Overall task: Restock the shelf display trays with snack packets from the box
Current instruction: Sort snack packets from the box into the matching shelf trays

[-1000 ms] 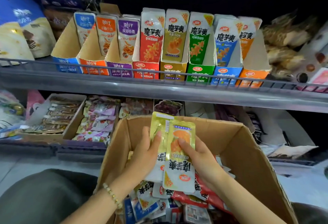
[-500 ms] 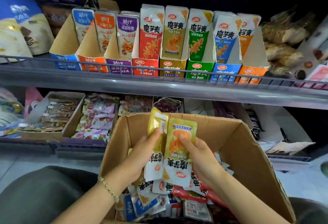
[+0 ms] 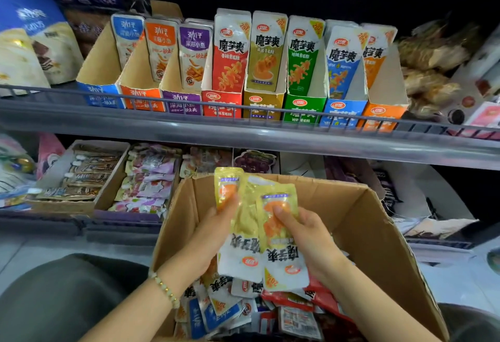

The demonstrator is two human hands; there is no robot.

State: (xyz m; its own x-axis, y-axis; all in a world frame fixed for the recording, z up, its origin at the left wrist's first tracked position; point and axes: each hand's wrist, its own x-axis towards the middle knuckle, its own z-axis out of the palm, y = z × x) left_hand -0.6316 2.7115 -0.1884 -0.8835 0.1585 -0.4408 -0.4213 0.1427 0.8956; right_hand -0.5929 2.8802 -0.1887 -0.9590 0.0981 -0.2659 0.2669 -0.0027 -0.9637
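Both hands hold a small stack of yellow snack packets (image 3: 259, 230) upside down over the open cardboard box (image 3: 362, 222). My left hand (image 3: 208, 236) grips the stack's left side, thumb on the front. My right hand (image 3: 308, 236) grips the right side, thumb on the front packet's orange picture. The box bottom holds several loose packets (image 3: 243, 309) in blue, red and yellow. On the upper shelf stands a row of display trays; the yellow tray (image 3: 263, 104) sits between the red tray (image 3: 221, 103) and the green tray (image 3: 304, 107).
A grey wire rail (image 3: 243, 106) runs along the upper shelf front. Blue tray (image 3: 343, 111) and orange tray (image 3: 382, 114) stand right of the green one; three smaller trays (image 3: 140, 98) stand at left. The lower shelf holds flat trays of packets (image 3: 146, 187). My dark-clad knee (image 3: 59, 295) is at lower left.
The packets have spread apart a little in my hands and lifted slightly. The camera view shifted slightly downward along the shelves.
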